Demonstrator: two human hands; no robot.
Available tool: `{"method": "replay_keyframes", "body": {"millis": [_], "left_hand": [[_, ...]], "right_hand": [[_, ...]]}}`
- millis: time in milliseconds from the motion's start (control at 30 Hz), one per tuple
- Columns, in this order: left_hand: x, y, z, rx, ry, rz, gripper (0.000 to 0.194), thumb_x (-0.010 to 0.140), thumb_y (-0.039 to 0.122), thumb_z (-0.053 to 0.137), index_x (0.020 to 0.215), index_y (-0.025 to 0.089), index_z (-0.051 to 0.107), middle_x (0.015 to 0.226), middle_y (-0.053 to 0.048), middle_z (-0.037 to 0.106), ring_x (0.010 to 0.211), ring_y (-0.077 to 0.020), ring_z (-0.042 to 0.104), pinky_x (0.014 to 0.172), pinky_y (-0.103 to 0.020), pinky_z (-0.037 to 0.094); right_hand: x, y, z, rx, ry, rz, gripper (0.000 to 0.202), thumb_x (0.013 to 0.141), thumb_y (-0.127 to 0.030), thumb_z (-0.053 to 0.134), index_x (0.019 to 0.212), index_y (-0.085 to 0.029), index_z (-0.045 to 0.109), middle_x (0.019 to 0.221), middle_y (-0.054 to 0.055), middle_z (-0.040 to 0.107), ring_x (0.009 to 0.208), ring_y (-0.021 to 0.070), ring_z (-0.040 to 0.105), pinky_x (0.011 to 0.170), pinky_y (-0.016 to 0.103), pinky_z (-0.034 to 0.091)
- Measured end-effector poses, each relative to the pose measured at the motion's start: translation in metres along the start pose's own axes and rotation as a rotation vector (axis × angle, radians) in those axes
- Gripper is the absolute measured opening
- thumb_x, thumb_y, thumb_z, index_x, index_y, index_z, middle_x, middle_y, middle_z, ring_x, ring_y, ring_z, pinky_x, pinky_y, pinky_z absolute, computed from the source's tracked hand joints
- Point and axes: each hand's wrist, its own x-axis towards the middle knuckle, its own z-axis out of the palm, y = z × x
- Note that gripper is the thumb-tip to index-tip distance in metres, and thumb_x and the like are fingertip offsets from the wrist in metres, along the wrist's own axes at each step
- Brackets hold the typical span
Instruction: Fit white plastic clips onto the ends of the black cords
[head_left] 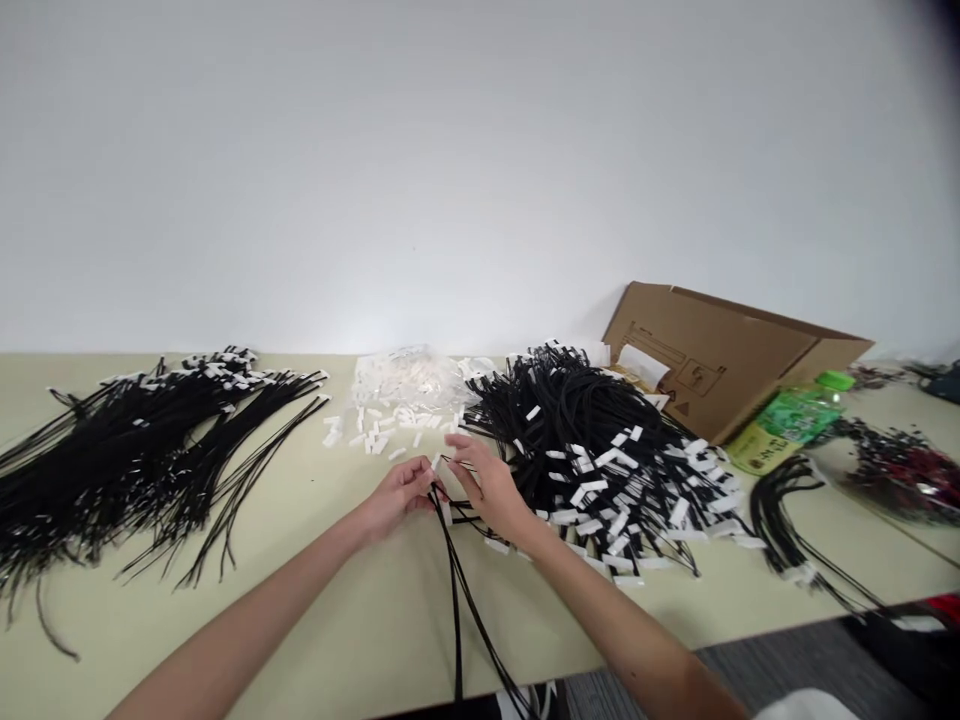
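Near the middle of the table, my left hand is closed in a pinch on a small white connector piece and the black cables at it. These thin cables hang down over the table's front edge. Just to the right, my right hand has its thumb and forefinger curled around a thin cable end close to the white piece. Exactly what lies between those fingertips is too small to make out. Other black cables with white tags pass beneath the right hand.
Black cables with white tags form a large pile on the right and another pile on the left. Loose white pieces lie before a clear bag. A cardboard box, a green bottle and red-black wires are farther right.
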Motion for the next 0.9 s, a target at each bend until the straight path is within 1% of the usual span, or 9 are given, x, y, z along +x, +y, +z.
{"method": "replay_keyframes", "body": {"millis": [33,100,167,233,333,467,667,800,900], "left_hand": [[0.000,0.000,-0.002,-0.019,0.010,0.003,0.024,0.074,0.036,0.060,0.071,0.015,0.049,0.069,-0.003,0.058,0.066,-0.0131,0.057,0.051,-0.020,0.042],[0.001,0.001,-0.005,-0.059,0.034,0.008,0.022,0.074,0.035,0.060,0.072,0.015,0.050,0.069,-0.002,0.058,0.065,-0.0120,0.056,0.051,-0.020,0.041],[0.002,0.000,-0.008,-0.093,0.056,0.011,0.021,0.074,0.035,0.060,0.074,0.016,0.052,0.068,-0.001,0.057,0.062,-0.0106,0.055,0.051,-0.020,0.041],[0.002,-0.001,-0.009,-0.115,0.075,0.008,0.021,0.074,0.035,0.060,0.076,0.015,0.053,0.069,-0.001,0.057,0.061,-0.0101,0.054,0.052,-0.020,0.041],[0.002,-0.001,-0.010,-0.136,0.096,-0.015,0.022,0.074,0.036,0.060,0.076,0.015,0.054,0.070,-0.002,0.058,0.063,-0.0113,0.055,0.051,-0.020,0.041],[0.004,0.001,-0.010,-0.200,0.119,-0.073,0.020,0.074,0.033,0.062,0.076,0.014,0.053,0.069,-0.002,0.058,0.060,-0.0098,0.054,0.044,-0.017,0.038],[0.007,0.003,-0.006,-0.240,0.161,-0.108,0.018,0.073,0.030,0.063,0.075,0.014,0.055,0.071,-0.002,0.059,0.059,-0.0083,0.053,0.046,-0.017,0.039],[0.006,0.003,-0.005,-0.232,0.142,-0.115,0.018,0.072,0.030,0.064,0.074,0.014,0.057,0.072,-0.002,0.059,0.058,-0.0079,0.052,0.046,-0.017,0.039],[0.006,0.004,-0.007,-0.229,0.126,-0.135,0.018,0.071,0.030,0.065,0.074,0.014,0.058,0.071,-0.002,0.060,0.059,-0.0085,0.053,0.048,-0.018,0.040]], "right_hand": [[-0.001,-0.001,0.000,-0.019,0.046,-0.009,0.012,0.086,-0.017,0.041,0.098,-0.016,0.045,0.117,0.014,0.049,0.112,0.0188,0.045,0.090,0.038,0.042],[-0.002,-0.004,0.000,-0.059,0.092,-0.096,0.020,0.084,-0.016,0.047,0.103,-0.016,0.047,0.121,0.014,0.047,0.118,0.0208,0.039,0.095,0.042,0.039],[-0.005,-0.004,0.002,-0.094,0.058,-0.225,0.022,0.081,-0.015,0.052,0.103,-0.017,0.051,0.117,0.011,0.051,0.119,0.0216,0.038,0.095,0.042,0.040],[-0.008,0.000,0.006,-0.119,0.011,-0.297,0.023,0.081,-0.012,0.052,0.103,-0.017,0.054,0.114,0.010,0.054,0.117,0.0213,0.040,0.093,0.042,0.043],[-0.013,0.009,0.010,-0.148,0.003,-0.299,0.031,0.082,-0.005,0.045,0.108,-0.019,0.054,0.108,0.009,0.057,0.112,0.0195,0.045,0.088,0.040,0.046],[-0.016,0.015,0.011,-0.168,0.049,-0.283,0.037,0.082,-0.001,0.040,0.112,-0.020,0.053,0.101,0.008,0.059,0.105,0.0186,0.048,0.084,0.039,0.048],[-0.014,0.010,0.011,-0.187,0.049,-0.259,0.029,0.079,-0.006,0.051,0.106,-0.018,0.055,0.096,0.008,0.059,0.098,0.0189,0.050,0.082,0.036,0.048],[-0.012,0.006,0.009,-0.234,-0.007,-0.308,0.027,0.079,-0.007,0.053,0.103,-0.018,0.057,0.094,0.007,0.061,0.096,0.0171,0.051,0.079,0.032,0.049],[-0.010,0.005,0.009,-0.258,0.014,-0.345,0.025,0.078,-0.008,0.055,0.101,-0.016,0.057,0.092,0.006,0.062,0.093,0.0160,0.052,0.076,0.029,0.049]]}}
